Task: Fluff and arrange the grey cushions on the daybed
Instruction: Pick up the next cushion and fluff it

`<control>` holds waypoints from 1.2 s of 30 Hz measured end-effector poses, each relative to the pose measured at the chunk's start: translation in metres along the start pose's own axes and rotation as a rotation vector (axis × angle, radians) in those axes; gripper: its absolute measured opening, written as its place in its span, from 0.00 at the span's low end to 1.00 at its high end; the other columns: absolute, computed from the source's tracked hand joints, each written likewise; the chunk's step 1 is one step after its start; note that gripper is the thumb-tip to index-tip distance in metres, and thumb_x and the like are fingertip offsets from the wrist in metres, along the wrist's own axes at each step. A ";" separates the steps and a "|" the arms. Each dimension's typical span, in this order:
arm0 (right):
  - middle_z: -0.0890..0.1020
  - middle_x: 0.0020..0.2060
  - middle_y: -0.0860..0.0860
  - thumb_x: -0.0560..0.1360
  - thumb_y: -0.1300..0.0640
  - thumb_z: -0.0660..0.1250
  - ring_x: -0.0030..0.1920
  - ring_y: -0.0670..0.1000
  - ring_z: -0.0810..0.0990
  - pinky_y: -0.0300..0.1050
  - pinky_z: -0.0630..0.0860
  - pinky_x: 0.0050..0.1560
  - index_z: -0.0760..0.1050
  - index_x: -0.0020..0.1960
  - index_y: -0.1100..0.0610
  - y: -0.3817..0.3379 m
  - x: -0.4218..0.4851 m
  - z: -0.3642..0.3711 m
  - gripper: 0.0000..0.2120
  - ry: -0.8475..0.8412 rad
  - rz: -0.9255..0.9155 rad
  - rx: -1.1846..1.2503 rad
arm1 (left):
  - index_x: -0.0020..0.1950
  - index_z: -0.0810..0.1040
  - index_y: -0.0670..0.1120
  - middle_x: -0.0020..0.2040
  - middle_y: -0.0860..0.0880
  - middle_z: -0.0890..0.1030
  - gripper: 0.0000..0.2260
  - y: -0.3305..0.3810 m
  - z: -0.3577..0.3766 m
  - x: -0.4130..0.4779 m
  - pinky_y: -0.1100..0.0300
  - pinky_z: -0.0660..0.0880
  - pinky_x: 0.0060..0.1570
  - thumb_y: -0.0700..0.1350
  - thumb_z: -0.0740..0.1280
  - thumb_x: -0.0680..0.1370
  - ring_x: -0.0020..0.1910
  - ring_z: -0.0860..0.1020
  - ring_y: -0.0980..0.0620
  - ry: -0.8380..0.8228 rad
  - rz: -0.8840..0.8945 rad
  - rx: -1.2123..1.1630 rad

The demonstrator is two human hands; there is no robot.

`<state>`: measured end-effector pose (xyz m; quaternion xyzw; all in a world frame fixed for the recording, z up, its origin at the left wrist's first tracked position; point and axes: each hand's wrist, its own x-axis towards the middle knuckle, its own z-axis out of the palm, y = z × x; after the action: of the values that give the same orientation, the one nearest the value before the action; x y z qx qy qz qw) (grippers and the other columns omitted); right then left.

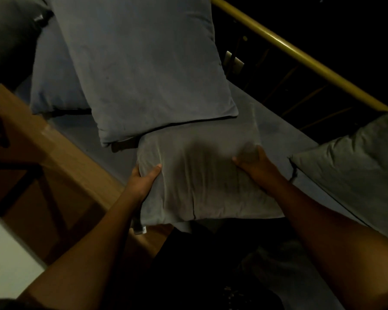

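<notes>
A small grey cushion (202,175) lies on the grey daybed mattress (276,130) in the middle of the view. My left hand (143,182) clasps its left edge, thumb on top. On the cushion's right side rests my right hand (255,163), pressing into the fabric; it is blurred. A larger blue-grey cushion (148,70) lies just beyond, overlapping the small one's far edge. Another blue-grey cushion (54,81) sits behind it at the left. One more grey cushion (354,173) lies at the right edge.
A brass-coloured rail (300,57) runs diagonally along the daybed's far side. A brown wooden piece of furniture (54,157) stands close on the left. A dark cushion (7,34) fills the top left corner. The scene is dim.
</notes>
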<state>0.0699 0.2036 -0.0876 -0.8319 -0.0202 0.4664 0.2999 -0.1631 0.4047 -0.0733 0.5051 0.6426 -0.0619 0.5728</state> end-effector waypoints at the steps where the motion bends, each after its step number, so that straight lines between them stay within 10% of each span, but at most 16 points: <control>1: 0.67 0.72 0.50 0.64 0.35 0.73 0.69 0.55 0.69 0.41 0.65 0.62 0.48 0.77 0.47 0.005 -0.005 -0.001 0.53 0.013 -0.025 -0.010 | 0.75 0.60 0.48 0.72 0.43 0.69 0.36 0.001 0.000 -0.006 0.50 0.70 0.59 0.59 0.70 0.72 0.66 0.71 0.41 0.005 0.022 0.004; 9: 0.76 0.64 0.49 0.53 0.27 0.72 0.62 0.56 0.76 0.56 0.73 0.63 0.61 0.72 0.43 0.041 -0.090 -0.026 0.52 0.136 -0.077 0.018 | 0.69 0.70 0.44 0.66 0.43 0.75 0.29 -0.013 0.002 -0.077 0.54 0.71 0.52 0.55 0.71 0.73 0.59 0.76 0.44 -0.048 0.180 0.029; 16: 0.73 0.66 0.50 0.63 0.33 0.71 0.62 0.57 0.75 0.53 0.73 0.61 0.59 0.74 0.47 0.046 -0.182 -0.071 0.45 0.347 -0.215 0.028 | 0.66 0.73 0.42 0.61 0.42 0.78 0.26 -0.010 0.011 -0.142 0.54 0.73 0.50 0.54 0.71 0.73 0.50 0.77 0.47 -0.051 0.363 -0.031; 32: 0.67 0.71 0.51 0.61 0.38 0.76 0.68 0.50 0.67 0.45 0.65 0.65 0.58 0.74 0.46 0.156 -0.322 -0.135 0.47 0.992 -0.559 0.298 | 0.72 0.63 0.50 0.65 0.54 0.72 0.33 0.011 0.097 -0.256 0.66 0.68 0.57 0.58 0.68 0.70 0.60 0.72 0.57 -0.195 1.138 -0.041; 36: 0.65 0.71 0.57 0.60 0.36 0.76 0.69 0.57 0.65 0.51 0.64 0.67 0.55 0.75 0.47 0.202 -0.333 -0.151 0.51 1.138 -0.426 0.321 | 0.74 0.59 0.51 0.70 0.50 0.69 0.41 0.019 0.147 -0.267 0.55 0.68 0.64 0.62 0.70 0.65 0.67 0.70 0.51 -0.281 1.252 0.068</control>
<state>-0.0481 -0.1383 0.1202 -0.8722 0.0476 -0.1224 0.4712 -0.0952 0.1628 0.0996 0.7897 0.1426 0.1981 0.5628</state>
